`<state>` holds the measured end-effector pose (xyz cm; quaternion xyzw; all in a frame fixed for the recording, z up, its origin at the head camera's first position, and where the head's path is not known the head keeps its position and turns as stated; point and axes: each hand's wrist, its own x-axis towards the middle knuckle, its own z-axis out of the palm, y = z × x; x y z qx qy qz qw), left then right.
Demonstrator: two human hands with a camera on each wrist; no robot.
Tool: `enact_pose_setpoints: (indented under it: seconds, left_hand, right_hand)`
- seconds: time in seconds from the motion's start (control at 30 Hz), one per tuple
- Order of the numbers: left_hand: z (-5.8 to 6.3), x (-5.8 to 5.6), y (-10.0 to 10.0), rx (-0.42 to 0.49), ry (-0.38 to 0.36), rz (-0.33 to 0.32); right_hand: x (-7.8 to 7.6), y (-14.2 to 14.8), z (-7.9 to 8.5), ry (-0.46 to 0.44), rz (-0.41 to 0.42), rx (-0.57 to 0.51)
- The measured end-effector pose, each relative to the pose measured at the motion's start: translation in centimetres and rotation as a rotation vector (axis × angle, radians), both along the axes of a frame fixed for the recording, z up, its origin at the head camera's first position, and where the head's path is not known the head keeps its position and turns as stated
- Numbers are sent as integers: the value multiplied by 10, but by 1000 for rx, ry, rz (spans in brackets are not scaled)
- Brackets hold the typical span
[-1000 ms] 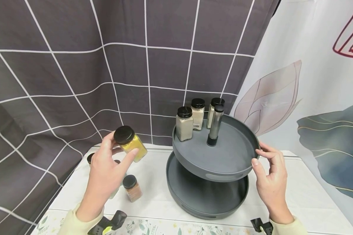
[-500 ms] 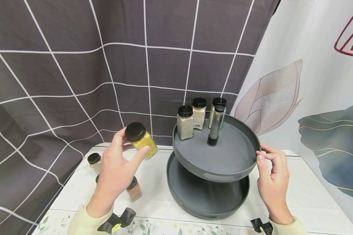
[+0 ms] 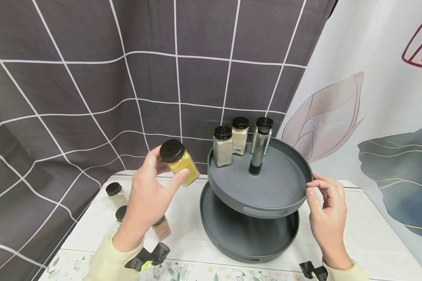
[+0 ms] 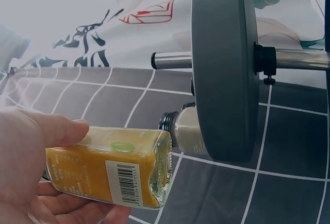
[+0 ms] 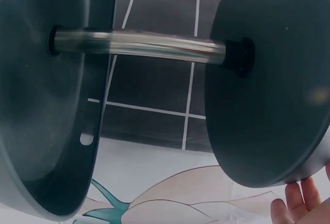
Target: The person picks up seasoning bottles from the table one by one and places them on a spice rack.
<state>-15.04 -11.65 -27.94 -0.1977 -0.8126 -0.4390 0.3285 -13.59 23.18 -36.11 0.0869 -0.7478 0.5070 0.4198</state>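
My left hand (image 3: 151,195) holds a square glass spice jar (image 3: 184,166) of yellow powder with a black lid, tilted in the air left of a grey two-tier turntable rack. A barcode label shows on the jar (image 4: 108,167) in the left wrist view. At the right, my right hand (image 3: 327,218) touches the rim of the upper tray (image 3: 267,203) with thumb and fingertips. Three black-lidded jars of pale powder, one of them a front-left jar (image 3: 222,150), stand on that tray around the metal centre post (image 3: 258,154).
Below is the lower tray (image 3: 246,238). On the white tabletop at the left stand a pale jar (image 3: 117,196), a reddish-brown jar (image 3: 161,229) and a jar (image 3: 121,214) mostly hidden by my left arm. A dark gridded curtain (image 3: 154,78) hangs close behind.
My left hand has carried the yellow jar rightward and slightly up, closer to the upper tray. The jars behind it on the table have come into view. My right hand stays at the rim.
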Motion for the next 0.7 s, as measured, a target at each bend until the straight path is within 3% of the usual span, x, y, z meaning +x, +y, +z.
enact_pose_setpoints:
  seconds: [0.37,0.7]
  left_hand:
    - [5,-9,10,28,-34,-61]
    - [10,-16,20,51,-104,-87]
  right_hand:
    - [1,-2,1,15,68,-27]
    - [4,-2,3,-99,77,17]
